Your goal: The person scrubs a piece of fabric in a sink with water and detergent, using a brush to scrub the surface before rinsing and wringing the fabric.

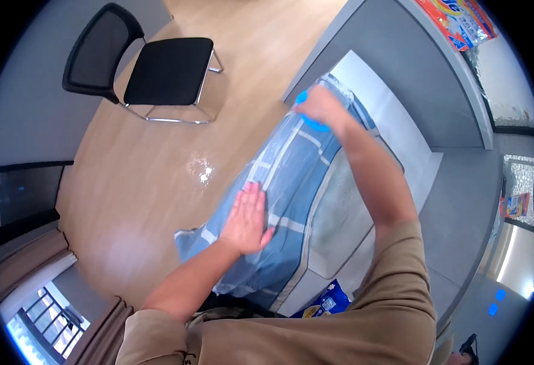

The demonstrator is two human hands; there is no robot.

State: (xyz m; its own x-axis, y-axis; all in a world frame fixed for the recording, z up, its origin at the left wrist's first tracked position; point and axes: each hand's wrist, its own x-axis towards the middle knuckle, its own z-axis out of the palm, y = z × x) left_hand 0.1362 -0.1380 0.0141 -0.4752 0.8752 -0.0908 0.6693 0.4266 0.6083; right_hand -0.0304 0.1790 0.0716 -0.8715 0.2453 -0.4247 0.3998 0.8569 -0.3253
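A blue cloth [291,164] with white stripes lies draped lengthwise over the near side of a white sink [394,103]. It looks wet, with a pale soapy film on it. My left hand [245,222] presses flat on the middle of the cloth, fingers stretched forward. At the cloth's far end, my right hand [324,109] is closed around what looks like a bright blue scrub brush [313,123], held against the fabric. Its underside is hidden. Beside the cloth, the basin [340,210] holds cloudy greyish water.
A black chair [168,70] stands on the wooden floor [145,182] at far left. A grey panel [394,55] rises behind the sink, with an orange detergent bag [461,21] above it. A dark blue packet [331,299] lies close to my body. Brown curtains [35,261] hang at left.
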